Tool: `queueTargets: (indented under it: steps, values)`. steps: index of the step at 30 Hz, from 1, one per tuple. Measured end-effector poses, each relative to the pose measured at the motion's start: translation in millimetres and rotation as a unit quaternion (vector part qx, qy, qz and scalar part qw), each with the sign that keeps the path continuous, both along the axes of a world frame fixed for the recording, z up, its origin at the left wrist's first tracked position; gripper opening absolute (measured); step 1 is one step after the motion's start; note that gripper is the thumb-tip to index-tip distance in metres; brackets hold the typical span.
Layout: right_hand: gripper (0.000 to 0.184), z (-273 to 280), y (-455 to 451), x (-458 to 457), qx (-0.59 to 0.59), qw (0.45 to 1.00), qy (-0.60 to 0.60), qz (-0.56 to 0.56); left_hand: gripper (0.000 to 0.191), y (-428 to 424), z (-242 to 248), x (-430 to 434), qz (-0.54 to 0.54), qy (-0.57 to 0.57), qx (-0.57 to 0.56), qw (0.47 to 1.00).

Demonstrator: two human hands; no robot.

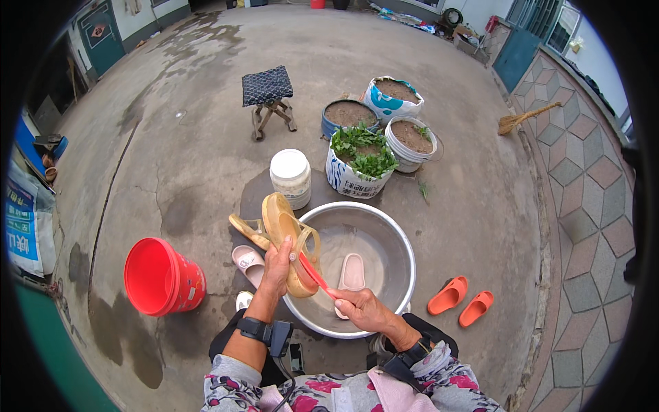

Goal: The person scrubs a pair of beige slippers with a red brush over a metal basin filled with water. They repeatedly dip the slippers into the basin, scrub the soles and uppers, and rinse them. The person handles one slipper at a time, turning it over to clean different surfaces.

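My left hand (278, 263) grips a yellowish translucent plastic sandal (282, 224), tilted over the left rim of a large metal basin (406, 257). In my right hand (363, 308) is the red handle of a brush (320, 280); its far end reaches into the sandal's heel, and its bristles are hidden. A pink slide slipper (352, 273) lies in the basin, which appears to hold shallow cloudy water. The matching pink slipper (249, 262) rests on the ground left of the basin, partly behind my left forearm. Just beyond it lies a second yellowish sandal (249, 230).
A red bucket (149, 275) lies tilted at left. Past the basin stand a white lidded tub (290, 172), a planted sack (355, 183) and several soil-filled containers. Orange slippers (449, 296) sit at right. Farther off are a folding stool (267, 87) and a broom (517, 122).
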State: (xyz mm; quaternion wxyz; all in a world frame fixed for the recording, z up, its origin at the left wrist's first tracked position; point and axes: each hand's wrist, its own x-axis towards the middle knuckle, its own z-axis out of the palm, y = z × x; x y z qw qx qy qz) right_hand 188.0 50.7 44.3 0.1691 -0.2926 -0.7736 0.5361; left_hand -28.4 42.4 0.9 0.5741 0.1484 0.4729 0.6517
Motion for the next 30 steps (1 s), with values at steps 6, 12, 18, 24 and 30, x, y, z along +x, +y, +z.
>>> queueTargets:
  steps: [6, 12, 18, 24, 30]
  values:
    - [0.03, -22.4, 21.2, -8.5, 0.022, 0.99, -0.047, -0.129, 0.043, -7.6, -14.2, 48.0, -0.166, 0.149, -0.025, 0.974]
    - [0.03, -17.5, 13.4, -3.9, 0.026, 0.998, 0.01, -0.052, 0.039, -0.2, -14.7, 29.5, -0.116, 0.068, -0.068, 0.988]
    - [0.032, -0.7, 11.7, 5.9, -0.036, 0.999, -0.017, 0.024, 0.041, 3.3, -2.7, 1.0, -0.039, 0.059, -0.045, 0.996]
    - [0.033, -26.4, 20.2, -4.5, 0.067, 0.991, -0.03, -0.114, 0.05, -7.5, -8.1, 41.7, -0.182, 0.153, -0.032, 0.971]
    - [0.035, -21.6, 15.1, -6.6, 0.014, 0.998, -0.004, -0.061, 0.043, -3.5, -10.9, 35.2, -0.136, 0.137, -0.081, 0.978]
